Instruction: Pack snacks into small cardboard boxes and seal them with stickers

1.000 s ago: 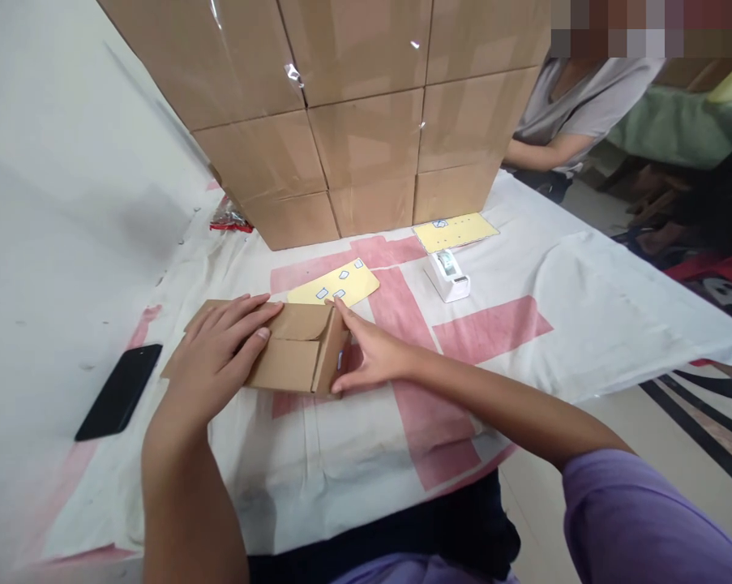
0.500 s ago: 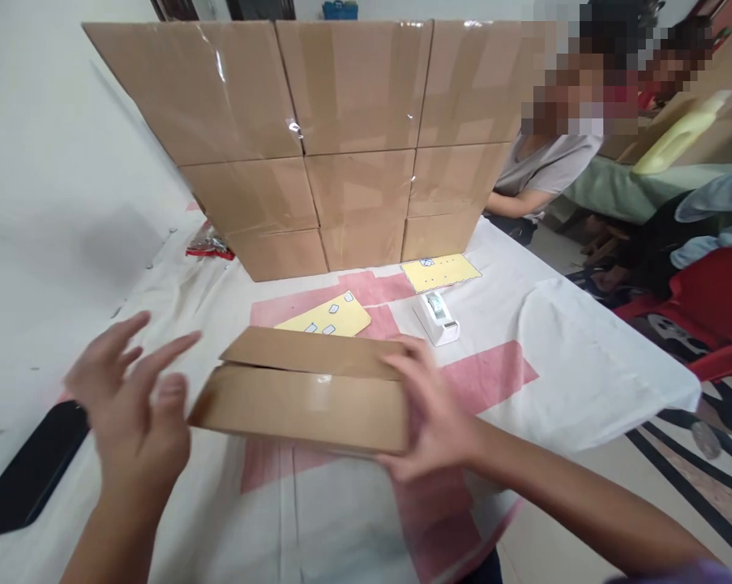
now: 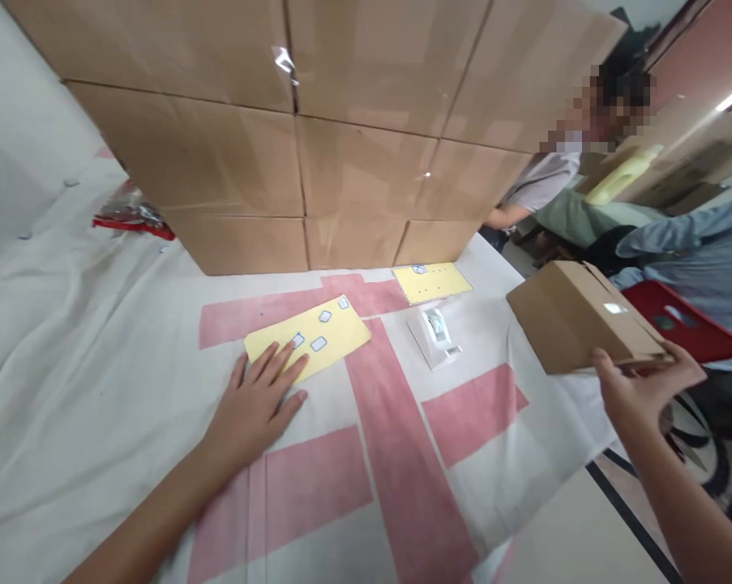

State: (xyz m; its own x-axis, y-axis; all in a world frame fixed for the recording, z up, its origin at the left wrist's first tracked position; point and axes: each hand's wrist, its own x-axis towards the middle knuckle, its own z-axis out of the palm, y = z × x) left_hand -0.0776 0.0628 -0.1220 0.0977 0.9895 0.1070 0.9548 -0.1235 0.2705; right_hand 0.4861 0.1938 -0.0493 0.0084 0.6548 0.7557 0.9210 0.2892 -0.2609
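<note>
My right hand [image 3: 645, 385] grips a brown cardboard box [image 3: 575, 320] by its near end, over the table's right edge. The box is tilted, with a shiny bit of tape on its flap. Fingers spread, my left hand [image 3: 262, 393] lies flat on the tabletop, its fingertips on a yellow card [image 3: 335, 337] that bears several small outlined stickers. A second yellow card [image 3: 432, 282] lies farther back, by the stacked boxes. Between that card and me stands a white tape dispenser [image 3: 435, 337].
A wall of taped cardboard boxes [image 3: 366, 174] rises across the back of the table. A clear bag with a red edge [image 3: 131, 212] lies at back left. White-and-pink cloth [image 3: 395, 454] covers the table. Another person [image 3: 539, 182] is beyond it; a red chair [image 3: 685, 320] stands at right.
My right hand has carried the box from the middle of the table to the right edge. My left hand has come down onto the yellow card. The view has tipped downward.
</note>
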